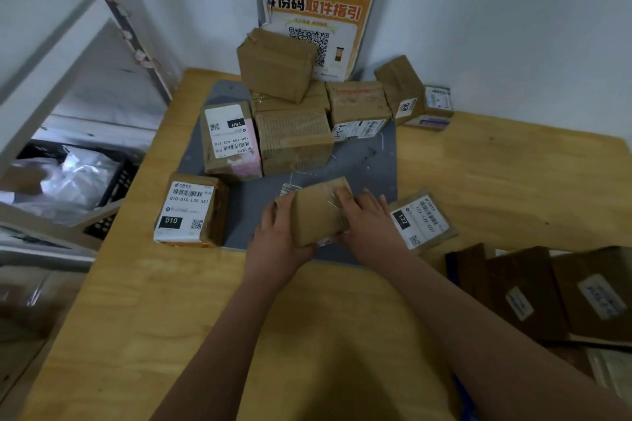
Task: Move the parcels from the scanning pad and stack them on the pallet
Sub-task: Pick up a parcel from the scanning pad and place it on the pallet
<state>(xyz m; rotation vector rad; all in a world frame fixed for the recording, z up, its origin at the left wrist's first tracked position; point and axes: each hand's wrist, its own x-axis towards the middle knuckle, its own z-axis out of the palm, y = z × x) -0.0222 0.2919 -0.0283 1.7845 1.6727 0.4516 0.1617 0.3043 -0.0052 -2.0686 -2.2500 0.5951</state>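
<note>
Fingers (281, 207) of the left hand (273, 232) curl round the left end of a small brown cardboard parcel bound in clear tape (316, 215), and those of the right hand (371, 220) clasp its right end, so both hands are grasping it. A hold at both ends is judged to keep the slick, taped parcel level for lifting away. It is at the near edge of the flat grey scanning pad (362, 154), which lies on the pale wooden counter (496, 174); whether it rests on the pad cannot be confirmed. Other parcels number nine, as far as can be made out. Just left of the fingers is one white-labelled box marked 010 (191, 210), and just right of them one white-labelled box marked 122 (422, 220), each at a side edge of the pad. Beyond the fingertips are seven more, including a pink-sided box marked 15H (229, 140), a ribbed corrugated box (294, 140) and a plain brown box tilted on top (277, 65). This heap looks unsorted and is judged to be awaiting removal. Right of the right wrist and lower than the counter, at least three dark brown boxes (523, 294) lie side by side. This is probably the stack in progress, though no pallet can be made out.
</note>
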